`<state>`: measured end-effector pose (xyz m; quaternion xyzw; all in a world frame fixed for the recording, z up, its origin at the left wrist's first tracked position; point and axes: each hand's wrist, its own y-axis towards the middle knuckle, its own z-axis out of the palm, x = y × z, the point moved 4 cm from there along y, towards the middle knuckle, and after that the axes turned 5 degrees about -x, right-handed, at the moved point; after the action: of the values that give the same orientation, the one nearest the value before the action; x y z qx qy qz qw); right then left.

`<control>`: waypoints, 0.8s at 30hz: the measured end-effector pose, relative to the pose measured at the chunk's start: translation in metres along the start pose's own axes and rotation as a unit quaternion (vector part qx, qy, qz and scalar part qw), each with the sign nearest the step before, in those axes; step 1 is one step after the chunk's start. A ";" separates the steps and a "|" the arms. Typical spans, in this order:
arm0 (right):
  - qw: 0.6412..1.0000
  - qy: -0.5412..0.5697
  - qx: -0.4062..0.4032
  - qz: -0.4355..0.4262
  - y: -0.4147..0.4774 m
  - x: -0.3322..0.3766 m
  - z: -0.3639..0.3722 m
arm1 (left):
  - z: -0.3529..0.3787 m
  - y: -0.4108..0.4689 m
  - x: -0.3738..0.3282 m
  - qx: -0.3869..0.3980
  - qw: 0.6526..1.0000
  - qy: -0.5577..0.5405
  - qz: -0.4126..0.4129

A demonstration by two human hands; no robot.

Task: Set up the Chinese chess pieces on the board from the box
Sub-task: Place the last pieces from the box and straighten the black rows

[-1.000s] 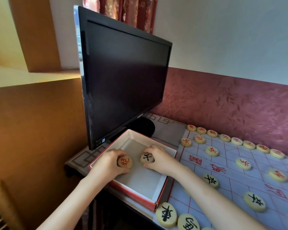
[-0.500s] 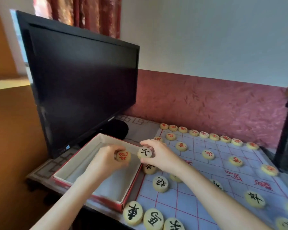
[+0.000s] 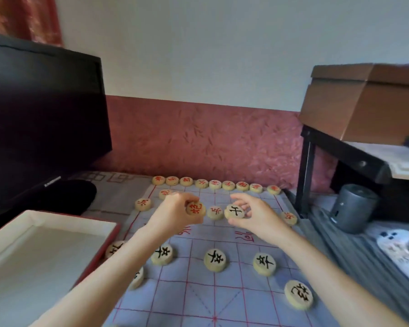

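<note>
Both hands have crossed from the red-edged cardboard box (image 3: 57, 223) to the gridded cloth board (image 3: 198, 293). The left hand (image 3: 175, 214) pinches a red-lettered wooden disc (image 3: 196, 208), the right hand (image 3: 257, 217) a black-lettered wooden disc (image 3: 234, 211). These are likely the last placements.

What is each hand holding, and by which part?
The left hand grips a round pale wooden piece with a red character by its rim; the right hand pinches a round wooden piece with a black character by its rim.
</note>
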<state>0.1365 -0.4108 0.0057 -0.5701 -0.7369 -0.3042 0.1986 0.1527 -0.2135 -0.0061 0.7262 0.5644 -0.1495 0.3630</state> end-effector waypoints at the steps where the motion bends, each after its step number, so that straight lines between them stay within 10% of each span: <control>1: 1.000 -0.003 -0.011 0.015 -0.001 -0.014 -0.010 | 0.014 0.010 -0.009 0.010 1.000 -0.005 0.008; 24: 0.992 -0.025 -0.101 0.077 -0.030 -0.119 -0.079 | 0.211 0.135 -0.076 0.155 0.984 0.070 0.047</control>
<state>0.1360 -0.5545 -0.0185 -0.6495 -0.6612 -0.3464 0.1445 0.2943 -0.4276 -0.0559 0.8080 0.5236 -0.1669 0.2123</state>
